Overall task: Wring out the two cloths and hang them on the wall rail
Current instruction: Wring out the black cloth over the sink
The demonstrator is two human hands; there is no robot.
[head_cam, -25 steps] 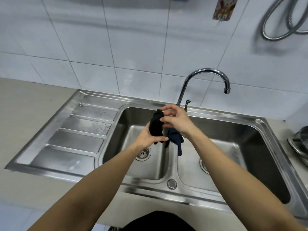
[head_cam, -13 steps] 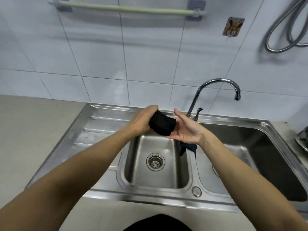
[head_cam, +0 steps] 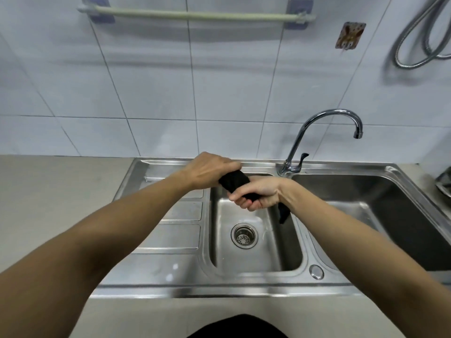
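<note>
From the head camera we see our left hand (head_cam: 211,170) and right hand (head_cam: 262,193) both clenched around a twisted black cloth (head_cam: 235,182), held above the left basin of the steel sink (head_cam: 253,272); one dark end hangs below our right wrist; the wall rail (head_cam: 195,15) sits bare on the tiles above; the tap (head_cam: 317,132) stands just to the right.

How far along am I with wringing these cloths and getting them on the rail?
Done: nothing is hung yet; the wall rail is bare. In hand: the left hand and right hand both grip a dark cloth, twisted between them over the left sink basin. A dark end hangs below the right wrist. Left: finish wringing and hang both. No separate second cloth can be made out.
</note>
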